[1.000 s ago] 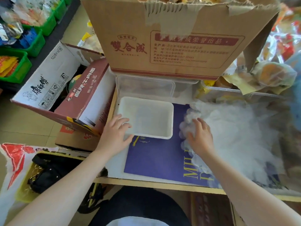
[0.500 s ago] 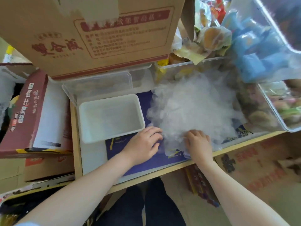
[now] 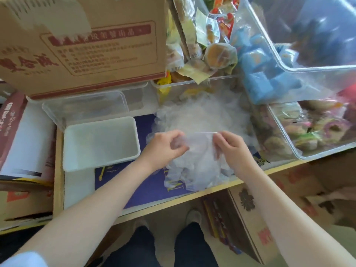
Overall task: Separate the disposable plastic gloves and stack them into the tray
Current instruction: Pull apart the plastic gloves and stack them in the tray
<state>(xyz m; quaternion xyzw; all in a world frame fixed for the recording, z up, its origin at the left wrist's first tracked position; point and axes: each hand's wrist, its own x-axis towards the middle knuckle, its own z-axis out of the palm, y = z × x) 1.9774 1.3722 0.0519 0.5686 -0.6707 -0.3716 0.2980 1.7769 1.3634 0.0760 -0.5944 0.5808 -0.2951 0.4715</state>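
Head view, both bare hands over the work surface. Left hand and right hand each pinch the top edge of one thin translucent plastic glove, fingers curled onto the film. The glove's straight cuff edge is stretched between the two hands; the rest of it hangs down toward the near table edge, over other crumpled film.

Behind and beneath the hands lies a loose heap of translucent disposable gloves, spread across the middle of the surface. It reaches back to a clear plastic bin that holds wrapped snacks.

The shallow white rectangular plastic tray sits to the left of the hands, apart from the heap. Its floor looks bare, though the film is too faint to be sure. A clear lidded plastic container stands just behind the tray, touching or nearly touching it.

Under tray and heap lies a dark blue printed sheet on the pale wooden table.

A large brown cardboard box with red print stands at the back left. At right, a tilted clear plastic tub shows blue packets inside.
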